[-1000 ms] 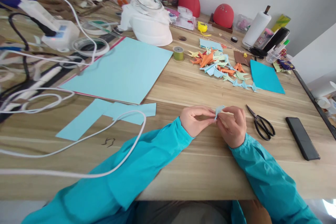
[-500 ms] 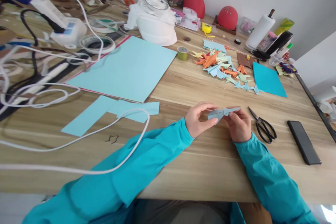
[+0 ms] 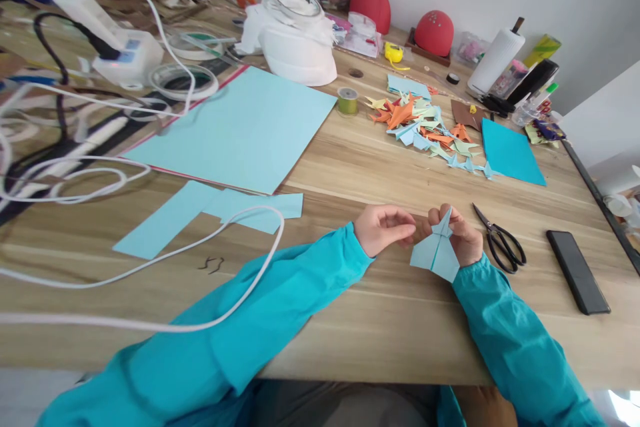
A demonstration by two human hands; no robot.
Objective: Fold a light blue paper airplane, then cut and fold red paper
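Note:
A folded light-blue paper figure (image 3: 435, 255) hangs from my right hand (image 3: 465, 237). It has a narrow pointed tip, a wide lower part and a crease down its middle. The fingers of my right hand are closed on its upper end, partly hidden behind the paper. To its left, my left hand (image 3: 383, 230) is loosely curved, thumb and fingers a little apart, with nothing in it and separate from the paper. Black-handled scissors (image 3: 503, 243) lie just right of my right hand. Beyond both hands is a heap of small folded paper figures (image 3: 420, 127) in orange, blue and yellow.
Blue paper strips (image 3: 165, 223) and a large light-blue sheet (image 3: 250, 127) lie at left. White cables (image 3: 150, 327) cross over my left sleeve. A phone (image 3: 577, 272) lies at right, a turquoise sheet (image 3: 513, 150) behind it. A thread spool (image 3: 347, 101) stands mid-table.
My left hand has let go of the folded paper and is apart from it. In my right hand the paper has turned, tip upward and wide part down, showing its broad face.

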